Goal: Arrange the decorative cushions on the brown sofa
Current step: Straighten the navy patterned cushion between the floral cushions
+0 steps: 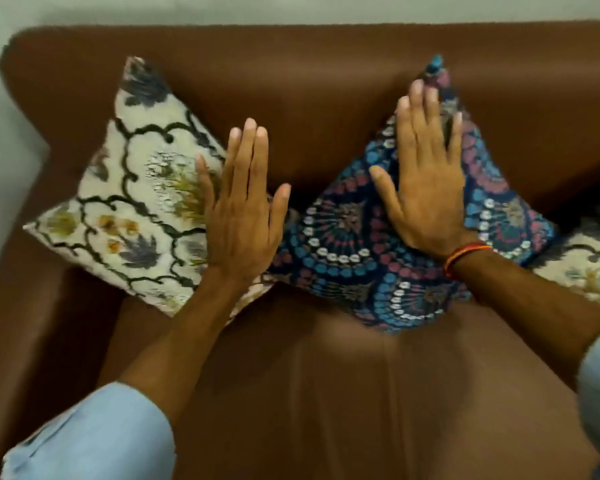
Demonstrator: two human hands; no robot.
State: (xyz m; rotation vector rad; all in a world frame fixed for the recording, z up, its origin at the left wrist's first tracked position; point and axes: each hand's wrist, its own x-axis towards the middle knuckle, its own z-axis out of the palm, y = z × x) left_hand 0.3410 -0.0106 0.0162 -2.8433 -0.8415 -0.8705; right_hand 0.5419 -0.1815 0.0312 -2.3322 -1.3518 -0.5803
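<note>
Cloth cushions on a smooth, faintly shiny brown sofa

You are looking at a brown sofa [326,109] whose covering is reading as smooth leather or leatherette with a soft sheen, though the blur is making that hard to confirm. The cream floral cushion [132,202] is showing a nubby, woven cloth face, matt and slightly rough-looking. The dark blue patterned cushion [354,251] is appearing as printed or embroidered fabric, matt, with finer texture. A second cream cushion [593,268] at the edge is showing the same rough cloth. Your sleeves [94,438] are looking like soft, matt, pale blue cloth, and a thread band [465,254] is circling your right wrist.
</note>
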